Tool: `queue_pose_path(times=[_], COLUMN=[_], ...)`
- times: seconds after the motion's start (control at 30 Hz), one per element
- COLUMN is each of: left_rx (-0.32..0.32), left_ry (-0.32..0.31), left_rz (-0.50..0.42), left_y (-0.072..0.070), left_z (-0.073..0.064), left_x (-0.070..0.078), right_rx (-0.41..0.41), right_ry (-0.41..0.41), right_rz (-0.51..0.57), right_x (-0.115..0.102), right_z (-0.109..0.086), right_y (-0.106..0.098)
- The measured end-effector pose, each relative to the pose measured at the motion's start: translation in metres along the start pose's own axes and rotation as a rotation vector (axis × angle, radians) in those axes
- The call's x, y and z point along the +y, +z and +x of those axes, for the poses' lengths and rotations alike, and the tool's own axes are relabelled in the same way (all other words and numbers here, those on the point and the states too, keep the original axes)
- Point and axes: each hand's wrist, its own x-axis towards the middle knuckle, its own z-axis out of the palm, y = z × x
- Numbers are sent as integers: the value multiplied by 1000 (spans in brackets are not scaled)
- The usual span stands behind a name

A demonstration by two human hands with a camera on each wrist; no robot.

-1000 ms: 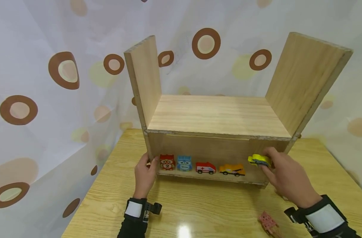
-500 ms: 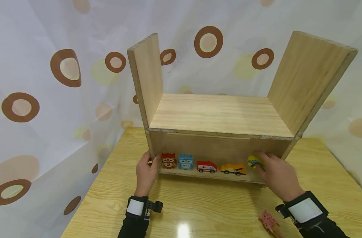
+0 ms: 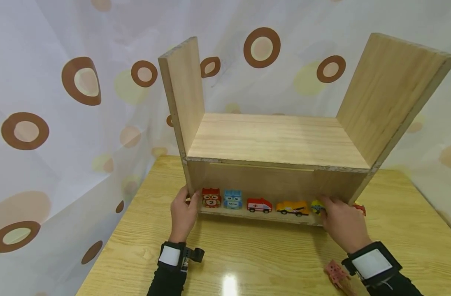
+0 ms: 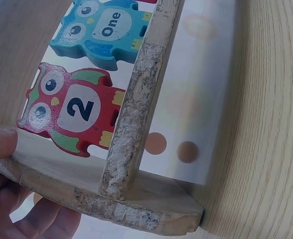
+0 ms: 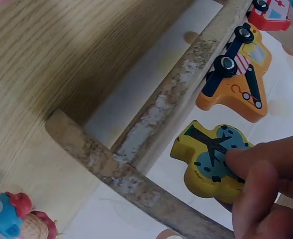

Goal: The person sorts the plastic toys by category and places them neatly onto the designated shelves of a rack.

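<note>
My left hand (image 3: 182,216) grips the left side panel of a wooden shelf (image 3: 277,139), its thumb inside and its fingers outside. At the right end of the lower compartment, my right hand (image 3: 344,224) pinches a yellow tree-shaped wooden block (image 5: 211,159) with blue leaves; fingers hide part of it. Left of that block stands an orange tow truck (image 3: 292,208). Then come a red ambulance (image 3: 259,205), a blue owl block (image 3: 233,200) marked One and a red owl block (image 4: 76,109) marked 2, nearest my left hand.
A pink toy (image 3: 336,273) lies on the wooden table (image 3: 262,259) in front of the shelf, near my right wrist. Outside the right panel is a blue and red figure (image 5: 9,214). A patterned sheet (image 3: 110,82) hangs behind.
My right hand has brought the tree block left and down into the lower compartment, turning it from lying sideways. My left hand keeps its grip on the panel.
</note>
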Motion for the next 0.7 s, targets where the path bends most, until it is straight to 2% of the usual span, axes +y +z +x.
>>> queue_pose_path(times=[0.2, 0.47, 0.7], left_rx=[-9, -10, -15], left_ry=[-23, -24, -33], left_rz=[-1, -7, -14], left_y=[-1, -1, 0], left_z=[0, 1, 1], left_x=[0, 0, -1], right_rx=[-15, 17, -40], right_ry=[7, -15, 10], right_rz=[-4, -26, -15], right_x=[1, 2, 0], right_z=[-1, -3, -4], right_y=[4, 4, 3])
